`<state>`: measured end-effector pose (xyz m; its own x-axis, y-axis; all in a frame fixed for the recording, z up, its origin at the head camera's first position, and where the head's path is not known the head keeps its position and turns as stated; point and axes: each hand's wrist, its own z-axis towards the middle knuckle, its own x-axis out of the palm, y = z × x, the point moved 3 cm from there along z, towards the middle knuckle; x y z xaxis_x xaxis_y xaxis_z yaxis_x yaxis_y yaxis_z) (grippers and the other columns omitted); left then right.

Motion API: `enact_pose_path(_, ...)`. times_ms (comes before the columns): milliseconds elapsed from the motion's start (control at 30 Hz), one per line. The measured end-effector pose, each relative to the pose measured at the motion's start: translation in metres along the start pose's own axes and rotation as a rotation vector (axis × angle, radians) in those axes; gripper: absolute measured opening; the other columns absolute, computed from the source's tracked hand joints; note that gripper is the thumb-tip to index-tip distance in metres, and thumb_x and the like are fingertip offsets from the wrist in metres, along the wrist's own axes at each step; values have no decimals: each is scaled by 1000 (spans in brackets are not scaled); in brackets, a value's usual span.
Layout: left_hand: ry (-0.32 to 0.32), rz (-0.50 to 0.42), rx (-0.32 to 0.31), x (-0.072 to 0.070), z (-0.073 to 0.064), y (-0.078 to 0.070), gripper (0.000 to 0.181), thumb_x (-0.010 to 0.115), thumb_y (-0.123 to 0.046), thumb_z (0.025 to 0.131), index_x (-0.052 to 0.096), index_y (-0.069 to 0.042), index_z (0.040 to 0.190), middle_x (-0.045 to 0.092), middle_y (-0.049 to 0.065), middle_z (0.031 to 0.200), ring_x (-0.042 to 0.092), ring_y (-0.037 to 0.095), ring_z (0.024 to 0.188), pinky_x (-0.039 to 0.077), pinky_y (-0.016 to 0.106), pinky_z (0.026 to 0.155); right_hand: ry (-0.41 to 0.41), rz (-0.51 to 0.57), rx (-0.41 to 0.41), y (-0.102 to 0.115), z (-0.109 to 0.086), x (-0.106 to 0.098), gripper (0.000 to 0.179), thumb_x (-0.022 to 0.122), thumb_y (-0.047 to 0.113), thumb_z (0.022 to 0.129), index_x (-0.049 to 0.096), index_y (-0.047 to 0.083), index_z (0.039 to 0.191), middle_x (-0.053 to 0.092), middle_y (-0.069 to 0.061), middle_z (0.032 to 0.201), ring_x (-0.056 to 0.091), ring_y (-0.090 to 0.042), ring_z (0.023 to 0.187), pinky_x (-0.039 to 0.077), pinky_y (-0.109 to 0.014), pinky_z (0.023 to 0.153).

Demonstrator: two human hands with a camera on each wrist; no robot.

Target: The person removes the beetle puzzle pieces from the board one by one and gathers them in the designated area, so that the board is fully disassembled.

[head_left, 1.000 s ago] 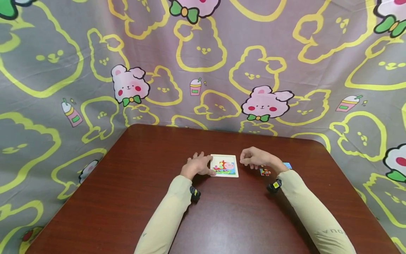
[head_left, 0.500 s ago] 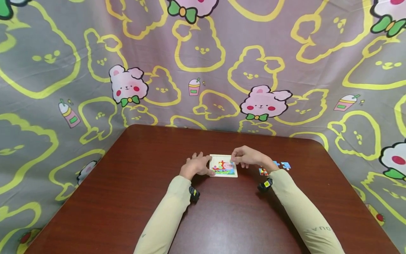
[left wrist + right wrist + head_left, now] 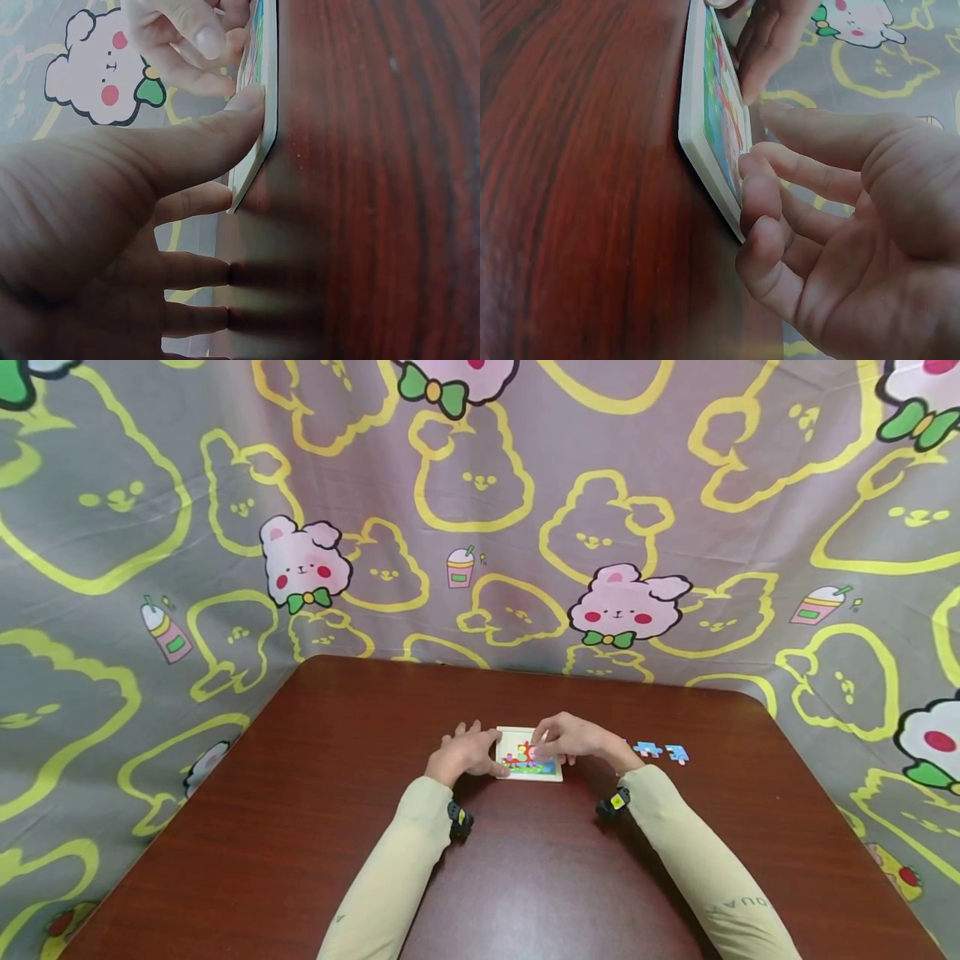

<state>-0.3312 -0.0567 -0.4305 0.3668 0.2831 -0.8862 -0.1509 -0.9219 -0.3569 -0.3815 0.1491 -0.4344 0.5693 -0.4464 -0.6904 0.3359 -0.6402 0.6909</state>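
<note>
A square jigsaw puzzle tray (image 3: pixel 551 777) with a pale rim lies on the table, holding a colourful, partly filled picture (image 3: pixel 525 767) with red and green parts. My left hand (image 3: pixel 467 753) steadies the tray's left side; in the left wrist view its thumb (image 3: pixel 244 101) rests on the rim, and its other fingers spread down to the tabletop. Over the tray's upper right part, my right hand (image 3: pixel 576 737) bends its fingers and pinches a small puzzle piece (image 3: pixel 545 736), mostly hidden by the fingers. In the right wrist view, its fingertips (image 3: pixel 754 161) are right at the picture.
Loose blue puzzle pieces (image 3: pixel 677 753) lie on the brown wooden table (image 3: pixel 510 868) to the right, some partly behind the right forearm. A patterned cloth (image 3: pixel 480 577) hangs behind the table's far edge.
My right hand has moved left from beside the tray to over it, lowering toward the picture. Blue loose pieces behind it came into view. The left hand has stayed at the tray.
</note>
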Motion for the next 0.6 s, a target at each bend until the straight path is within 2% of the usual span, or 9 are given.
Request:
enact_pose_path(233, -3, 16, -1, 0, 1, -1, 76, 69, -51, 87, 38, -25, 152, 18, 15, 164, 12, 41, 151, 19, 61, 119, -4, -35, 48, 3, 1, 3, 24, 73, 21, 89, 66, 8, 109, 71, -3, 81, 56, -13, 48, 49, -27, 46)
enact_pose_path(467, -6, 18, -8, -1, 0, -2, 77, 71, -51, 86, 39, -26, 151, 19, 15, 164, 13, 41, 151, 20, 61, 118, -25, -161, 60, 11, 2, 7, 23, 72, 21, 90, 66, 7, 107, 74, -7, 92, 59, -14, 50, 51, -29, 45)
enact_pose_path(600, -5, 24, -5, -1, 0, -1, 77, 71, -51, 86, 39, -26, 151, 20, 16, 163, 13, 42, 151, 20, 62, 117, -43, -192, 81, 15, 2, 10, 21, 73, 19, 89, 65, 8, 104, 74, -9, 95, 59, -15, 49, 52, -30, 45)
